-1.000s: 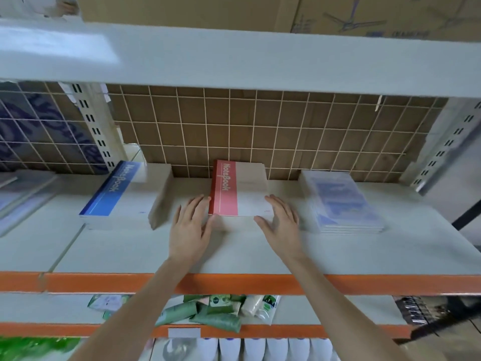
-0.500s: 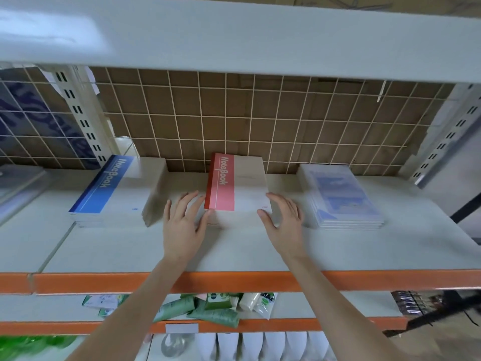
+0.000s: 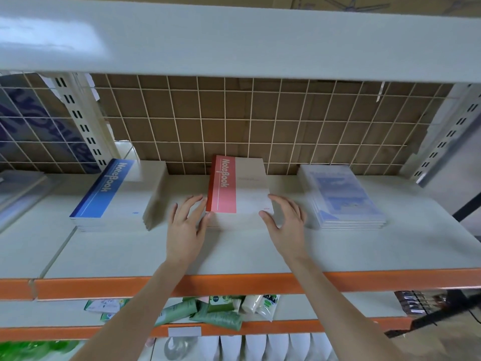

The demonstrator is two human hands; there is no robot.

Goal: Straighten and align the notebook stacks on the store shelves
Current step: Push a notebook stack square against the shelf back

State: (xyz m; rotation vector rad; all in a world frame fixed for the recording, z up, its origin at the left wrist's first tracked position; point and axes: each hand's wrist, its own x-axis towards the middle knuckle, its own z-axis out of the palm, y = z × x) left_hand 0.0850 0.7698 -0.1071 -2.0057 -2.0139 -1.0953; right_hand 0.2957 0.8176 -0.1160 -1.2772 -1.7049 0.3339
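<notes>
The red notebook stack [image 3: 238, 190] lies flat on the grey shelf board [image 3: 260, 251], near the middle of the bay, its far end close to the wire grid back panel [image 3: 260, 126]. Its top cover has a red band along the left side reading "NoteBook".

The left hand [image 3: 186, 224] sits just at the stack's near-left corner. Its fingers are straight and spread, and the fingertips [image 3: 200, 200] lie along the left edge of the stack, touching it or very nearly so. The right hand [image 3: 286, 225] is at the near-right corner, fingers relaxed and apart, the thumb [image 3: 265, 217] against the front-right corner of the stack. Neither grip is closed round anything; the stack lies between the two open hands.

To the left, well apart from the hands, is the blue notebook stack [image 3: 114, 194], its sheets fanned a little at the right edge. To the right, just beside the right hand, lies a stack of plastic-wrapped notebooks with pale blue covers [image 3: 341, 196]. An orange beam [image 3: 234, 284] fronts the shelf. Below it, green tubes [image 3: 208, 312] lie on a lower shelf.
</notes>
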